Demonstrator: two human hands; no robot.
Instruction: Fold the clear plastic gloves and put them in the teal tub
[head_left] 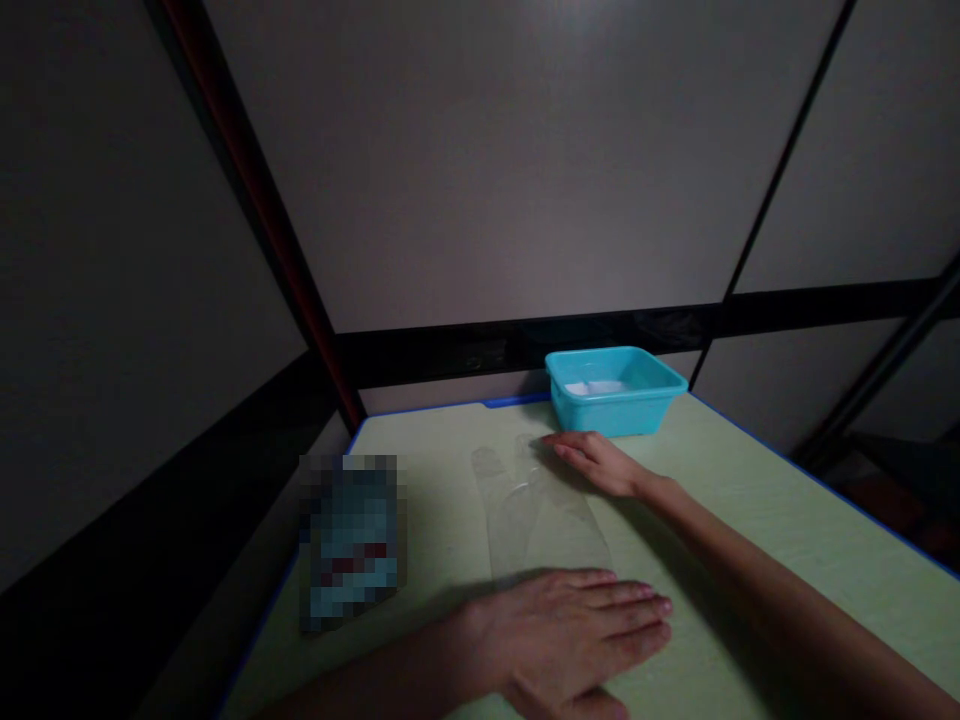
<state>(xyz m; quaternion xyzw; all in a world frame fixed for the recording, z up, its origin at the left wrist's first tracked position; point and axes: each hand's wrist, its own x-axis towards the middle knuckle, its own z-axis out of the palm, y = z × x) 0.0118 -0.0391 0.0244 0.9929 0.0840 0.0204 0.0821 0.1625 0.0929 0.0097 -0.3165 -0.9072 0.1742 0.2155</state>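
A clear, thin disposable plastic glove lies spread on the pale green table, its fingers toward the far side. Across its near end rests my left hand, palm down, flat, fingers stretched out to the right. My right hand reaches in from the right, its fingertips at the far right edge of the glove's finger part. The right fingers are extended, and the hand appears to hold nothing. Whether those fingertips press on the plastic or lie just beside it, I cannot tell.
A turquoise plastic basin with something white inside stands at the table's back right. At the left edge lies a blurred-out packet-like item. The table has a blue rim, and a pale panelled wall rises behind it.
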